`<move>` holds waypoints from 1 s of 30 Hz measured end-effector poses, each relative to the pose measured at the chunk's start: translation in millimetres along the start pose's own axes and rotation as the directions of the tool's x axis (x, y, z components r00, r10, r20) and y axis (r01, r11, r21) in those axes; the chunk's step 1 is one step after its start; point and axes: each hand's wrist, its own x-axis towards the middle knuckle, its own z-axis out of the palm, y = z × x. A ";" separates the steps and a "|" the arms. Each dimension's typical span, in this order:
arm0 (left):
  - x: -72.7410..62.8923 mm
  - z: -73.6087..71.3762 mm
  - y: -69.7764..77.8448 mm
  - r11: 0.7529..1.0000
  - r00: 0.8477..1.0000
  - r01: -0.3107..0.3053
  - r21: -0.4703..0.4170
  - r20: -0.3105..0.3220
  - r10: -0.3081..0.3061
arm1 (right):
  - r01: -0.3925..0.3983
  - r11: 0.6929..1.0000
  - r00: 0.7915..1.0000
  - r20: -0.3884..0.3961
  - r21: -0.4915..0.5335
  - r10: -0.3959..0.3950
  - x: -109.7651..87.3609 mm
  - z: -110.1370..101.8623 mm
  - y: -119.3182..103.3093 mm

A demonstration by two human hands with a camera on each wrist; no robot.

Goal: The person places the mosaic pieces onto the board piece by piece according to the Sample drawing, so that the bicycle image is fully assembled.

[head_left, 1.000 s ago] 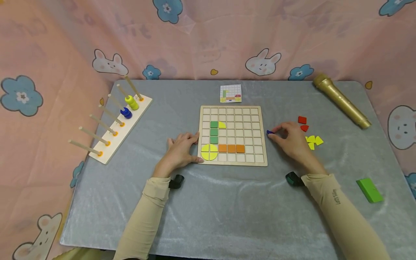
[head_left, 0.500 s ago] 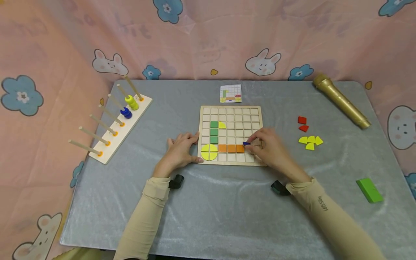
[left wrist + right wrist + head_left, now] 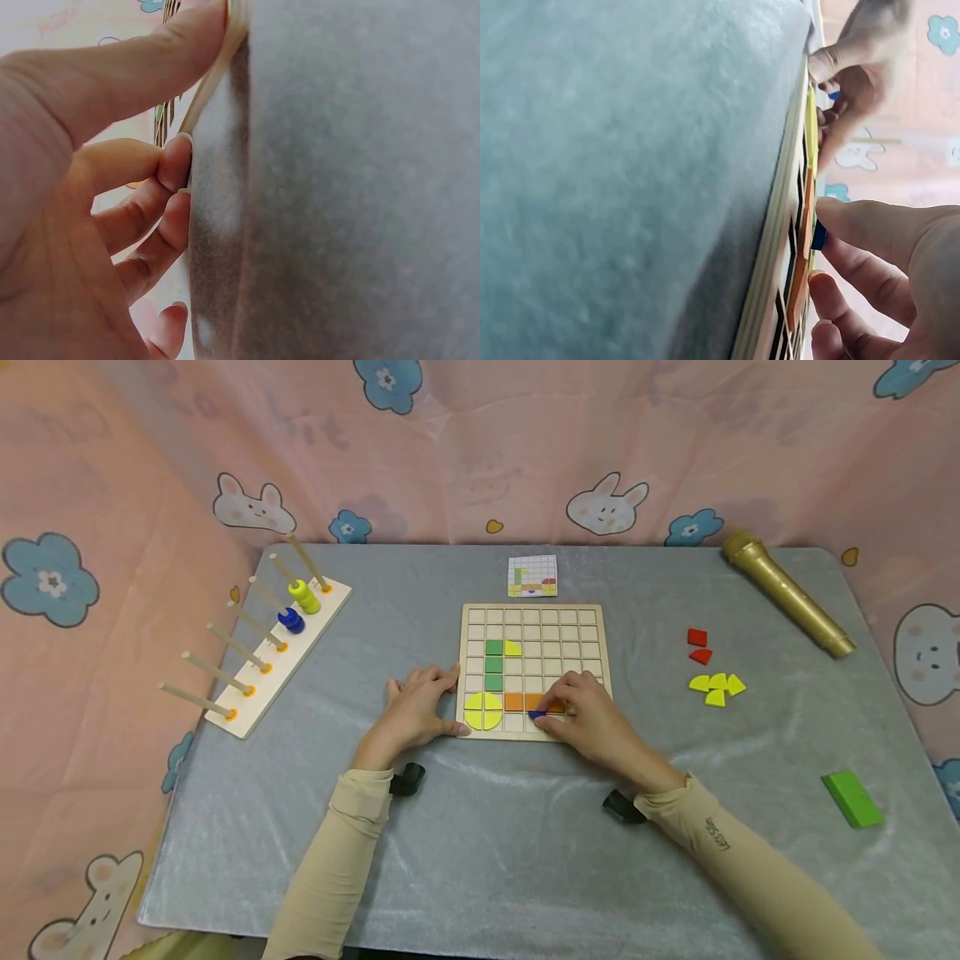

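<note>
A wooden grid board (image 3: 532, 607) lies mid-table. My left hand (image 3: 416, 710) holds its near left corner, thumb on the front edge and fingers along the side. Between thumb and fingertips my right hand (image 3: 592, 722) pinches a small dark blue piece (image 3: 537, 715), close over the board's front row, just below the orange squares (image 3: 513, 702). The right wrist view shows the blue piece (image 3: 819, 237) from the side. Also set in the grid are green squares (image 3: 493, 665), a yellow quarter-circle (image 3: 512, 648) and a yellow circle (image 3: 483, 712) of quarter pieces. My right fingers partly cover the orange row.
A pattern card (image 3: 532, 577) lies behind the board. To the right are red pieces (image 3: 697, 637), yellow quarter pieces (image 3: 716, 697), a green block (image 3: 853, 799) and a gold microphone (image 3: 787, 593). A peg stand (image 3: 277, 664) with yellow and blue beads occupies the left.
My right hand has carried the blue piece leftward from beside the board to over its front row, below the orange squares. My left hand has stayed at the corner.
</note>
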 end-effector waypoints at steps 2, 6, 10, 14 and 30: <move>0.0 0.0 -0.2 1.000 1.000 0.000 -0.002 -0.001 0.000 | 0.006 1.000 1.000 0.000 -0.004 -0.006 0.1 2.2 -1.4; 0.5 0.3 -0.5 1.000 1.000 -0.004 -0.005 -0.003 0.004 | 0.021 1.000 1.000 0.000 -0.015 -0.021 -0.3 4.8 -2.3; 0.7 0.6 -0.8 1.000 1.000 -0.008 -0.007 -0.006 0.008 | 0.042 0.999 0.999 -0.011 -0.031 -0.042 -0.6 6.6 -0.9; 1.4 1.3 -1.6 1.000 1.000 -0.008 -0.008 -0.010 0.008 | 0.047 0.998 0.999 -0.013 -0.042 -0.047 0.0 7.7 0.9; 0.0 1.3 -1.3 1.000 1.000 -0.011 -0.007 -0.009 0.011 | -0.003 0.998 0.997 -0.079 0.058 0.008 1.4 -10.2 18.7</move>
